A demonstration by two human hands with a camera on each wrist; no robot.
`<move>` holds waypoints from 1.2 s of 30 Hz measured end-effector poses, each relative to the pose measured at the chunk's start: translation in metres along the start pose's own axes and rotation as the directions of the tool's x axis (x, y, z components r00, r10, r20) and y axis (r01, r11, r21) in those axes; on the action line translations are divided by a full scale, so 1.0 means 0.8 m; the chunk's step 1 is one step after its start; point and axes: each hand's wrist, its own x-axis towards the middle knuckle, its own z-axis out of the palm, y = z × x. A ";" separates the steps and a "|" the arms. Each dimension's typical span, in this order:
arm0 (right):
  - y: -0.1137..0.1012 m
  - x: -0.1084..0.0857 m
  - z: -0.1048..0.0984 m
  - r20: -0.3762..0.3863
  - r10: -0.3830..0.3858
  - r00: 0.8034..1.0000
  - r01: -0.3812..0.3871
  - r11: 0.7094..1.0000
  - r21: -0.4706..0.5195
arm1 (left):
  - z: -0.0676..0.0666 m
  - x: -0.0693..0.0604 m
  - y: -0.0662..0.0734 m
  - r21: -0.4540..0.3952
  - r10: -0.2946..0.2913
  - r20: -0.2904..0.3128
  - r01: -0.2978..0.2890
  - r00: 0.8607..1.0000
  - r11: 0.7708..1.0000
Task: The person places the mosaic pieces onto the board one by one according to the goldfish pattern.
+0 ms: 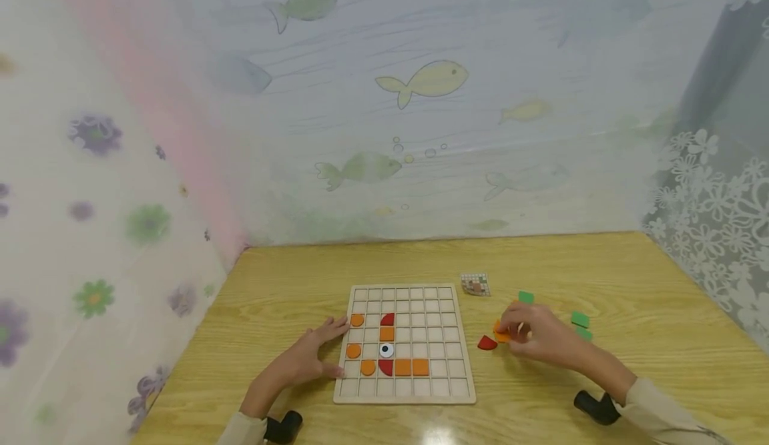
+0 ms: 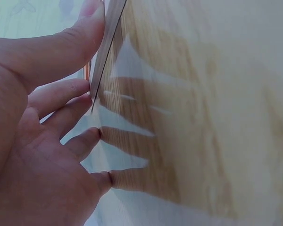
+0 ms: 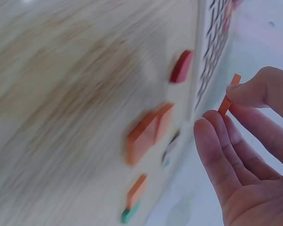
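A square wooden grid board (image 1: 405, 400) lies on the table. On it are orange round pieces (image 1: 353, 351), orange square tiles (image 1: 403, 367), two red quarter-round pieces (image 1: 387, 319) and a white eye disc (image 1: 386, 350). My left hand (image 1: 306, 358) touches the board's left edge with thumb and fingertips, fingers spread. Right of the board, my right hand (image 1: 535, 333) pinches an orange tile (image 3: 229, 96) between thumb and fingers, seen edge-on in the right wrist view. Below that hand lie more orange pieces (image 3: 146, 134). A loose red quarter-round piece (image 1: 487, 343) lies between board and hand.
A small pattern card (image 1: 475, 284) lies by the board's upper right corner. Green tiles (image 1: 579, 319) are scattered beyond and to the right of my right hand. A wall with painted fish (image 1: 432, 79) rises behind the table (image 1: 288, 278).
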 end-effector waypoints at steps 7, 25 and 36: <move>-0.012 0.024 0.016 0.033 -0.021 0.999 0.020 0.998 0.058 | -0.001 -0.002 0.004 -0.006 0.010 0.001 -0.010 1.000 1.000; -0.042 0.079 0.068 0.115 -0.026 0.993 0.014 0.995 0.101 | 0.000 -0.002 0.000 -0.001 0.003 -0.009 -0.003 1.000 1.000; -0.046 0.102 0.098 0.140 -0.023 0.990 0.013 0.997 0.075 | 0.001 -0.001 -0.001 0.005 0.006 -0.012 -0.006 1.000 1.000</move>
